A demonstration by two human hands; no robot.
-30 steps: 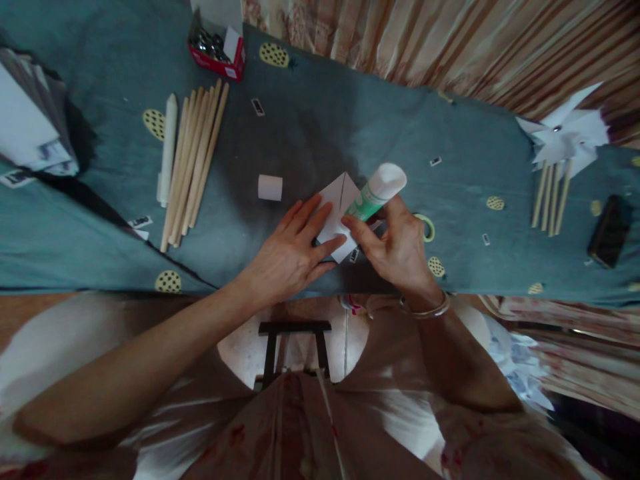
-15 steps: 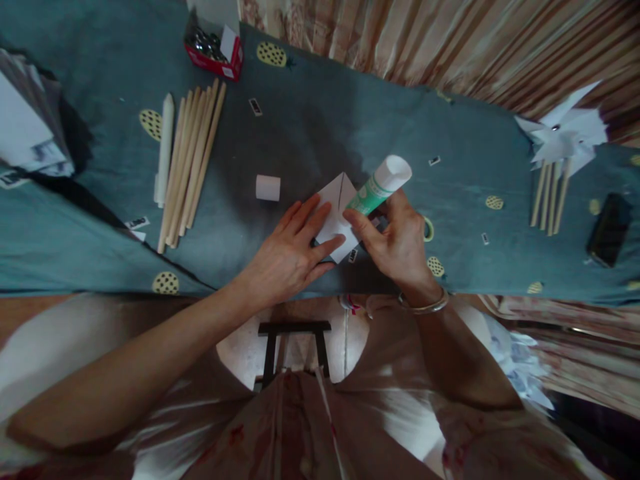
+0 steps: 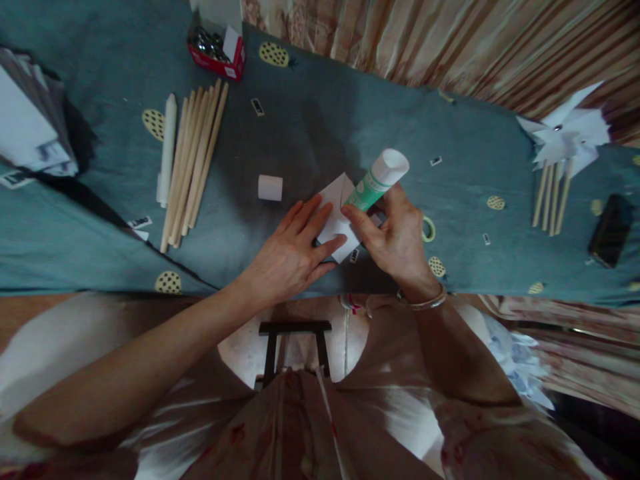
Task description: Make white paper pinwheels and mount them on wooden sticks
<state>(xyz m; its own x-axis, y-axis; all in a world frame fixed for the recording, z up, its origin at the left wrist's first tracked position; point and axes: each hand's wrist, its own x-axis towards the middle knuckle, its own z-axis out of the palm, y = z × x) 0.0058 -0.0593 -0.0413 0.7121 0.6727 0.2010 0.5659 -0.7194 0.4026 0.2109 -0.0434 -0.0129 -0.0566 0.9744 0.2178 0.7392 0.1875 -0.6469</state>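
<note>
A small folded sheet of white paper (image 3: 334,227) lies on the cloth near the table's front edge. My left hand (image 3: 295,250) rests flat on its left side, fingers spread. In my right hand (image 3: 397,233) is a green and white glue stick (image 3: 376,185), tilted, its white base pointing up and away. The glue stick's lower end is at the paper, hidden behind my thumb and fingers. A white cap (image 3: 270,188) lies on its side to the left of the paper.
To the left are wooden sticks (image 3: 197,167), a pale pointed stick (image 3: 168,150) and a paper stack (image 3: 30,120). A red box of shiny metal pieces (image 3: 217,57) stands behind. Paper pinwheels (image 3: 567,133), a black phone (image 3: 611,230) and a pale green ring (image 3: 429,229) lie right.
The top of the glue stick has shifted slightly up and to the left with my right hand. My left hand stays on the paper.
</note>
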